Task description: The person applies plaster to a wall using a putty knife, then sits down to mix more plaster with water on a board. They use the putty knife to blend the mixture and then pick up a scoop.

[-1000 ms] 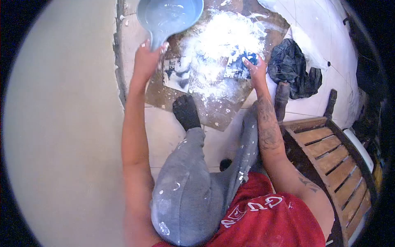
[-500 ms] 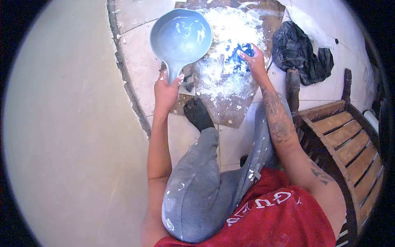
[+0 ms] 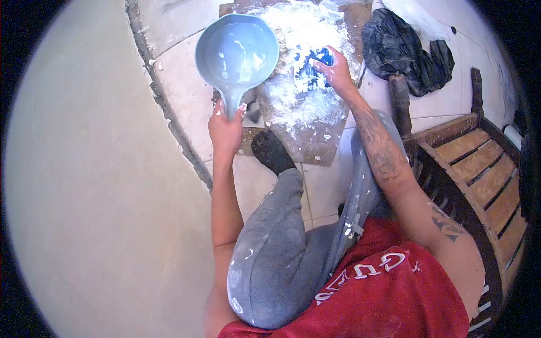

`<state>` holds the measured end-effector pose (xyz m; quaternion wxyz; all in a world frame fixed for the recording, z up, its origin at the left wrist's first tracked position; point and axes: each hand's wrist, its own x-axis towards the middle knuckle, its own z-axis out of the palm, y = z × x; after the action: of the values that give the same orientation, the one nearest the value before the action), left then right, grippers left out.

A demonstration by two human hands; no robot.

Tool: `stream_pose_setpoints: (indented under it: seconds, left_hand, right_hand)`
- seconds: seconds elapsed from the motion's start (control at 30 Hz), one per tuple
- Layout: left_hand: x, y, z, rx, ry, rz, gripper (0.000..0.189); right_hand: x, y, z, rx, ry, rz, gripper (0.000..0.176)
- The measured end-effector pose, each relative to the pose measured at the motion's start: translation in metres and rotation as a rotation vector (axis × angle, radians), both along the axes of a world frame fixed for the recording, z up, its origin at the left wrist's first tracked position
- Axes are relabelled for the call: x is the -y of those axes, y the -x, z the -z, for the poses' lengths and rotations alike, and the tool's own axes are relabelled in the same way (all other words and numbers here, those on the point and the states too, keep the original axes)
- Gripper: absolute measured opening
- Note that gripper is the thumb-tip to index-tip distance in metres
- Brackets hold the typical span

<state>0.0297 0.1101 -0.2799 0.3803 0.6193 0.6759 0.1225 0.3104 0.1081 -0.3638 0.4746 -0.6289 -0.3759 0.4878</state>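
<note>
Wrapping round the short handle of a pale blue dipper (image 3: 236, 55), the fingers of the left hand (image 3: 226, 127) are closed, with white smears on thumb and fingertips. The dipper's round bowl opens upward beyond them, shiny inside, over the left edge of a brown board (image 3: 315, 153). At the right hand (image 3: 336, 72) the thumb and forefinger stand apart over a blue, white-smeared flat piece (image 3: 313, 77) on the board; the other fingers are partly hidden, and whether they clench it or merely touch it cannot be told. The left wrist runs nearly straight behind the handle, its forearm stretched forward; the tattooed right forearm slants inward. White paste or powder (image 3: 307, 31) thickly covers the board around the blue piece. A dark-socked foot (image 3: 270, 149) rests at the board's near edge, below the left hand. Farther out, a crumpled black plastic bag (image 3: 394, 48) lies on pale tiles (image 3: 437, 107) to the right, above a slatted wooden chair (image 3: 479, 163).
</note>
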Motion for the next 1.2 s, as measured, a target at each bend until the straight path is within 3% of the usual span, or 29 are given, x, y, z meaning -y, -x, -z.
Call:
stream_pose_setpoints:
  seconds: [0.3, 0.6, 0.7, 1.1, 1.2]
  left_hand:
    - [-0.002, -0.002, 0.0, 0.051, 0.052, -0.019, 0.035]
    - [-0.002, -0.005, -0.005, 0.015, -0.022, 0.009, 0.031]
    - [-0.003, -0.005, -0.004, 0.012, 0.028, 0.001, 0.031]
    - [-0.005, -0.008, -0.01, -0.06, -0.004, 0.041, 0.035]
    - [-0.002, -0.008, -0.01, -0.075, -0.028, 0.056, 0.037]
  right_hand:
    - [0.002, -0.002, 0.016, 0.199, -0.022, 0.013, 0.035]
    - [0.003, 0.001, 0.022, 0.13, -0.007, 0.065, 0.034]
    - [0.002, -0.001, 0.018, 0.245, -0.027, 0.016, 0.034]
    - [0.002, 0.007, 0.0, 0.15, -0.029, 0.068, 0.036]
    - [0.001, 0.006, 0.0, 0.127, -0.068, -0.019, 0.035]
